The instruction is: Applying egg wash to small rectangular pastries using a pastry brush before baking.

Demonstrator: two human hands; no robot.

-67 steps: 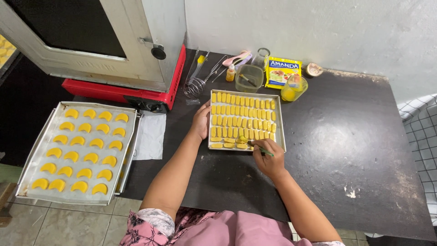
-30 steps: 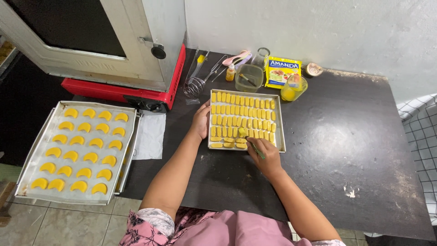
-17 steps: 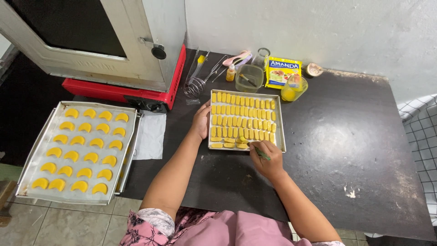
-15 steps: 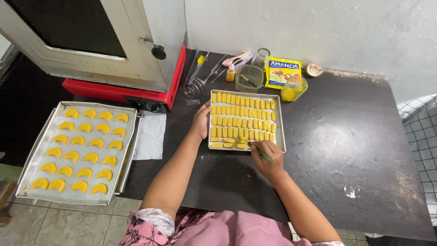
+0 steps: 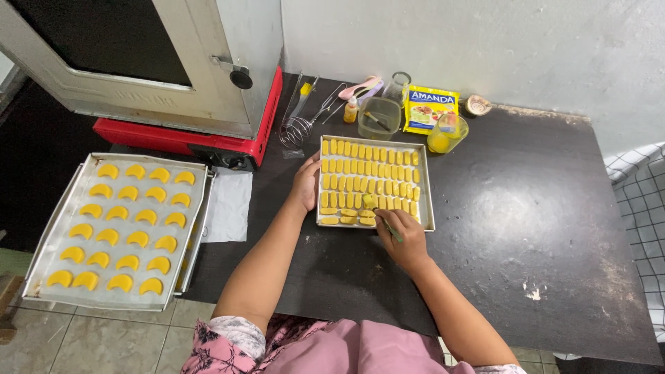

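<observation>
A metal baking tray lies on the dark table, filled with rows of small yellow dough pieces. My left hand rests against the tray's left edge, fingers on the rim. My right hand sits at the tray's near edge, shut on a thin green brush whose tip touches the pieces in the front row.
A second tray of yellow crescent pieces sits at the left, over the table's edge. An oven on a red base stands behind it. A whisk, a plastic tub, a yellow packet and a cup of yellow liquid line the back.
My right hand has shifted slightly left along the front row with the brush. My left hand stays on the tray's edge.
</observation>
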